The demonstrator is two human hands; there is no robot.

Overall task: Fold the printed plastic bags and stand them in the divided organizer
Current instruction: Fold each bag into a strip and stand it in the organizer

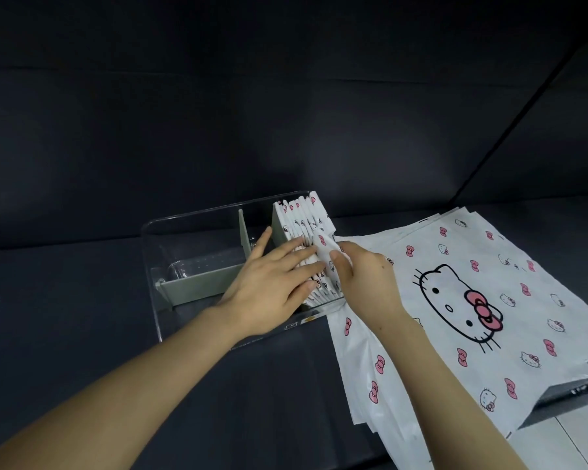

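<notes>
Nearest the camera, two bare forearms reach forward over the dark table (82,334), the left forearm (116,385) slanting in from the lower left and the right forearm (438,385) coming up from the lower right. Under the right forearm lies a fanned stack of flat white plastic bags printed with pink bows and a cartoon cat face (489,300), spread over the table's right side.

Farther in, the left hand (272,283) is held palm down with its fingers straight and slightly spread, the fingertips pressing against the row of folded printed bags (302,215). Just beside it, the right hand (364,276) pinches one small folded white bag (326,245) between thumb and curled fingers, holding it tilted at the top of that row.

The folded bags stand on edge, packed together, in the right end of a clear rectangular plastic organizer (184,218) with grey dividers (197,284), which sits just beside the flat stack. Beyond it rises a dark padded wall (286,96).
</notes>
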